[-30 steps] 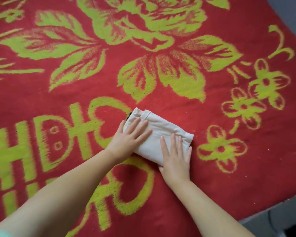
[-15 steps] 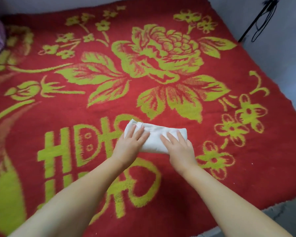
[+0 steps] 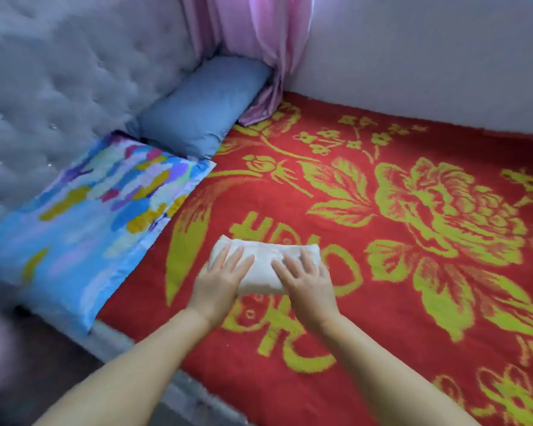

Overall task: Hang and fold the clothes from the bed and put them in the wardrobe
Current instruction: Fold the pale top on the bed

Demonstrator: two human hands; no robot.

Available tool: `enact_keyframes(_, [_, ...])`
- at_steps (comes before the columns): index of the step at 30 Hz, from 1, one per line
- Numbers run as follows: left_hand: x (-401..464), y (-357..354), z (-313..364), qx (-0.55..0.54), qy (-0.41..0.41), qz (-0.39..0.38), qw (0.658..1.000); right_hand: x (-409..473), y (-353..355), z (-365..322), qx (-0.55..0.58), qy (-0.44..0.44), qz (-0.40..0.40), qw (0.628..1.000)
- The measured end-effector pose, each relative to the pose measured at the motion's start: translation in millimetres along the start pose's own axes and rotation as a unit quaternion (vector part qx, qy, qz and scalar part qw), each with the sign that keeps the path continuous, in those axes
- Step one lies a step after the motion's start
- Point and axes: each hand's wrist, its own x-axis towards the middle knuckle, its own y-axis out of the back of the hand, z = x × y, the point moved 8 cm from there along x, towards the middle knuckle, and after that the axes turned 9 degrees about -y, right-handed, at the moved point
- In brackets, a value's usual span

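Bed point(image 3: 428, 348) fills most of the view, covered by a red blanket point(image 3: 382, 149) with yellow-green flowers and lettering. Grey tufted headboard point(image 3: 59, 72) upper left, pale wall point(image 3: 413, 56) along the far side. Pink curtain point(image 3: 259, 35) hangs in the corner, its hem reaching the blanket. Multicoloured blue pillow point(image 3: 83, 229) lies flat against the headboard; plain blue pillow point(image 3: 197, 109) beyond it, near the curtain, touching or nearly touching the first. Dark floor point(image 3: 43, 364) at lower left; a blurred pinkish patch at the left edge, cannot tell what it is.

White folded cloth point(image 3: 263, 265), a compact bundle, lies on the blanket near the bed's near edge, over the yellow lettering, well apart from both pillows.

Left hand point(image 3: 219, 284) rests flat on the cloth's left end, fingers point(image 3: 234, 259) straight and slightly spread, pressing down, tips reaching toward the far edge. Right hand point(image 3: 305, 281) lies flat on the right end, fingers straight and a little apart, also pressing. Neither hand curls round the cloth; a strip of cloth shows between them. Both bare forearms come in from the bottom of the view. The picture is motion-blurred, so the cloth's fold lines are hard to read.
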Motion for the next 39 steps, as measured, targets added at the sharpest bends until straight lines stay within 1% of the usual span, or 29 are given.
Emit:
enact_keyframes(1, [-32, 13, -11, 0.010, 0.050, 0.006, 0.999, -5, 8, -28, -0.002, 0.050, 0.007, 0.999])
enact_keyframes(3, [-66, 25, -19, 0.012, 0.090, 0.010, 0.996, -9, 12, -55, -0.002, 0.092, 0.012, 0.996])
enact_keyframes(6, [-153, 46, -39, 0.048, 0.185, 0.027, 0.981, -34, 16, -131, -0.020, 0.209, -0.001, 0.978])
enact_keyframes(9, [-232, 72, -44, 0.069, 0.239, 0.040, 0.968, -64, 18, -200, -0.023, 0.290, -0.006, 0.957])
enact_keyframes(11, [-306, 90, -51, 0.083, 0.308, 0.045, 0.947, -100, 23, -261, -0.028, 0.361, -0.007, 0.932])
enact_keyframes(12, [-338, 94, -53, 0.087, 0.326, 0.050, 0.940, -115, 24, -283, -0.031, 0.381, -0.003, 0.924])
enact_keyframes(13, [-384, 105, -50, 0.091, 0.359, 0.056, 0.927, -141, 26, -320, -0.032, 0.421, -0.004, 0.906])
enact_keyframes(14, [-415, 110, -48, 0.094, 0.375, 0.060, 0.920, -159, 27, -344, -0.038, 0.450, 0.000, 0.892])
enact_keyframes(15, [-453, 117, -43, 0.097, 0.396, 0.069, 0.911, -184, 30, -372, -0.040, 0.475, 0.014, 0.879])
enact_keyframes(16, [-491, 124, -35, 0.118, 0.415, 0.079, 0.899, -211, 29, -398, -0.041, 0.500, 0.012, 0.865])
enact_keyframes(19, [-607, 133, -6, 0.123, 0.473, 0.085, 0.869, -305, 22, -471, -0.033, 0.568, 0.007, 0.822])
enact_keyframes(22, [-699, 135, 25, 0.127, 0.495, 0.089, 0.855, -388, 5, -521, -0.032, 0.617, -0.023, 0.786])
enact_keyframes(24, [-767, 140, 49, 0.127, 0.522, 0.083, 0.839, -453, 4, -558, -0.029, 0.650, -0.022, 0.759])
enact_keyframes(26, [-812, 142, 64, 0.107, 0.551, 0.071, 0.825, -494, 3, -582, -0.024, 0.669, -0.019, 0.743])
enact_keyframes(27, [-838, 138, 69, 0.088, 0.572, 0.057, 0.813, -515, -2, -596, -0.025, 0.679, -0.037, 0.733])
enact_keyframes(29, [-881, 127, 78, 0.057, 0.605, 0.038, 0.794, -544, -9, -618, -0.026, 0.684, -0.063, 0.726])
enact_keyframes(30, [-901, 123, 80, 0.054, 0.615, 0.031, 0.786, -558, -13, -630, -0.026, 0.689, -0.067, 0.721])
enact_keyframes(33, [-929, 121, 80, 0.054, 0.631, 0.041, 0.773, -578, -21, -655, -0.031, 0.705, -0.072, 0.704])
enact_keyframes(36, [-948, 116, 64, 0.050, 0.630, 0.050, 0.773, -581, -32, -683, -0.053, 0.708, -0.074, 0.700])
enact_keyframes(39, [-970, 105, 28, 0.040, 0.624, 0.054, 0.778, -573, -44, -721, -0.053, 0.709, -0.070, 0.700])
